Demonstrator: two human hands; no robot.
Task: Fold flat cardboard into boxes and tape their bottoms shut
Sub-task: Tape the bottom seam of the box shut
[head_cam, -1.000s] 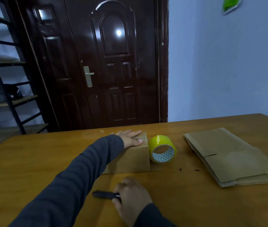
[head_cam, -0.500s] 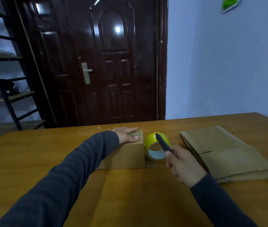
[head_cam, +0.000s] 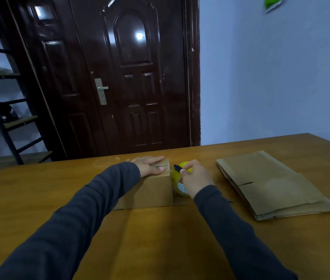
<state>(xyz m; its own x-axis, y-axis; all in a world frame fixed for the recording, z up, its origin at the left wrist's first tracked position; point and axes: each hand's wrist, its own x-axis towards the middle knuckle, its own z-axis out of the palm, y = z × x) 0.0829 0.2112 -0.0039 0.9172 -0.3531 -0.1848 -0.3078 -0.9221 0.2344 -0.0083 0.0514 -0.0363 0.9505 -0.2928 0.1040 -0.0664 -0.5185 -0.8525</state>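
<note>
Quick look from my remote feed: nothing I can actually read here. The only print is a pattern on the inner core of the yellow tape roll [head_cam: 176,177], and it's too small to make out. One folded box [head_cam: 150,193] sits on the wooden desk [head_cam: 160,239], a bit left of centre. My left hand [head_cam: 150,165] lies flat on its top with the fingers straight, pressing down right over the seam between the flaps. My right hand [head_cam: 195,178] is just beside the box's right side, fingers curled around a slim black tool [head_cam: 178,168] whose tip points toward the box's top right corner. Can't tell if it's a pen or a cutter. That hand covers most of the tape roll, which stands on edge touching the box's right side. Count-wise it's two hands, one box, one roll, one tool and one stack of flat cardboard [head_cam: 271,182] off to the right, well apart from the hands. The stack has a few layers, though I can't count the sheets. Behind the desk is a dark panelled door [head_cam: 131,77] with a metal handle [head_cam: 101,90]. A black shelf rack [head_cam: 2,118] stands at the left, and something green [head_cam: 272,3] is stuck high on the wall.
</note>
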